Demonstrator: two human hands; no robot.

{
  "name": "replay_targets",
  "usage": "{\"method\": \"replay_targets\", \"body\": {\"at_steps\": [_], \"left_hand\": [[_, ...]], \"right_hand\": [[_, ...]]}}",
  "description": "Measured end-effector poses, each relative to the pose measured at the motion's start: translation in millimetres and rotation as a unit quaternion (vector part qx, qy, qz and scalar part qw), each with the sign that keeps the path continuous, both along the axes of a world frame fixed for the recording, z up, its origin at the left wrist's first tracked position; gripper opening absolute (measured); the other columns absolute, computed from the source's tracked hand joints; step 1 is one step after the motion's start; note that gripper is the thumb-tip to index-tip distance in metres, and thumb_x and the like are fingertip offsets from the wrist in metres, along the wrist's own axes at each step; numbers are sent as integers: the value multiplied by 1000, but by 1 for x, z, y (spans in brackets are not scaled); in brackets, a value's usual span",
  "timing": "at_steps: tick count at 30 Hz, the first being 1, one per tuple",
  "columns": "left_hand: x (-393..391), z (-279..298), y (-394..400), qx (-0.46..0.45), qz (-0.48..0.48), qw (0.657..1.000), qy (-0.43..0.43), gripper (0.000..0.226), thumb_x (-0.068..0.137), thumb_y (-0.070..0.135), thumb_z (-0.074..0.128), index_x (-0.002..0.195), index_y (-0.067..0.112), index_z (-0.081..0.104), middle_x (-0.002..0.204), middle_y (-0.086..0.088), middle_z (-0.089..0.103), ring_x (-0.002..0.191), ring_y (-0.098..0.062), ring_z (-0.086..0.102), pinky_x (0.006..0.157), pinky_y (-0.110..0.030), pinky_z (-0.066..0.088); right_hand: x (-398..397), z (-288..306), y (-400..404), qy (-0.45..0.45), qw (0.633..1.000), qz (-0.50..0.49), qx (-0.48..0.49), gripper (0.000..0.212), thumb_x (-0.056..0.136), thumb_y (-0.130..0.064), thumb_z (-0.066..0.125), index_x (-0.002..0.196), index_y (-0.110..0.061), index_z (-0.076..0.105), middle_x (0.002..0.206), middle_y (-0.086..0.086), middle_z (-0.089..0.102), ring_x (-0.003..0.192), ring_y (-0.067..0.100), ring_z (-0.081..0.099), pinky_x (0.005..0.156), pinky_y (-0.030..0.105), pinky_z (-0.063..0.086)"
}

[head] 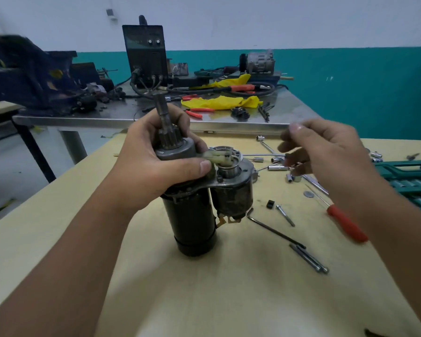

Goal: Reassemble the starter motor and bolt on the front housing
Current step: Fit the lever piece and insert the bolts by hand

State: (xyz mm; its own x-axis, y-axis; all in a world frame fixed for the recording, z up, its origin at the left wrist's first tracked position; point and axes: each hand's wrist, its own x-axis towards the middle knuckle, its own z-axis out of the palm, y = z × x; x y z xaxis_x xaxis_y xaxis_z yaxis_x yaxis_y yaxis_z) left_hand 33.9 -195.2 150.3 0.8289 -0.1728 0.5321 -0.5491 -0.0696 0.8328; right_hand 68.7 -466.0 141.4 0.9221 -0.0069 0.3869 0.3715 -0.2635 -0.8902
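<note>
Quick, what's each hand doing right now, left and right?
Left hand: gripping the pinion drive assembly on top of the starter motor.
Right hand: open, fingers loosely spread above the table, holding nothing visible; it is motion-blurred.

A single wide-angle view comes from the person's head, looking forward and down along both forearms, which enter from the bottom corners. It sits close over the pale yellow wooden tabletop (229, 300), so the left hand (153, 166) and the right hand (326, 152) fill the middle, with the upright dark cylindrical starter motor (192, 222) between them near the frame's centre. Beyond, the view reaches a steel-topped bench (122, 115) and the white-and-teal wall (350, 76). Straight lines bend toward the frame's edges. No second view shares the scene
</note>
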Motion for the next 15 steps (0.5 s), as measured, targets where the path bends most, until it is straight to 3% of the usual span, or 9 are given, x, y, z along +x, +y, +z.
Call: {"method": "replay_targets", "body": {"at_steps": [2, 4, 6, 8, 12, 15], "left_hand": [[-1, -1, -3, -5, 4, 1000, 0, 46, 63, 18, 87, 97, 25, 56, 90, -13, 72, 93, -32, 73, 79, -42, 62], [-2, -2, -8, -4, 38, 999, -11, 46, 62, 20, 88, 97, 25, 57, 89, -7, 74, 94, -27, 75, 80, -39, 63], [-1, -4, -14, -1, 105, 994, -14, 49, 59, 28, 88, 97, 27, 58, 94, -5, 76, 95, -23, 77, 80, -36, 64], [1, -6, -17, -7, 173, 985, -7, 52, 55, 34, 89, 97, 32, 59, 102, -7, 75, 96, -20, 76, 82, -37, 64], [4, -8, -10, -27, 209, 977, 15, 50, 56, 29, 90, 93, 37, 58, 111, -18, 70, 100, -30, 73, 88, -49, 63], [4, -8, -4, -37, 172, 984, 27, 50, 55, 30, 89, 94, 34, 58, 97, -6, 75, 98, -27, 75, 87, -47, 64]], "right_hand": [[6, -16, -18, 54, 998, -30, -25, 23, 100, -36, 63, 85, -23, 74, 84, 2, 76, 61, 17, 67, 58, 39, 53], [11, -33, -28, 104, 983, -36, -150, 14, 93, -36, 71, 83, -26, 74, 82, 1, 75, 58, 12, 66, 52, 29, 49], [13, -45, -29, 149, 930, -15, -335, 14, 86, -41, 77, 85, -28, 74, 85, -5, 72, 67, 9, 67, 54, 25, 50], [15, -52, -25, 159, 885, -4, -438, 20, 82, -45, 80, 86, -27, 75, 88, -9, 70, 77, 4, 64, 62, 25, 51], [21, -58, -24, 145, 876, 6, -460, 11, 89, -37, 76, 89, -26, 74, 93, -10, 66, 83, 4, 59, 63, 20, 45], [23, -61, -28, 151, 868, 6, -474, 10, 94, -33, 72, 96, -24, 74, 99, -7, 64, 87, 8, 59, 69, 23, 49]]}}
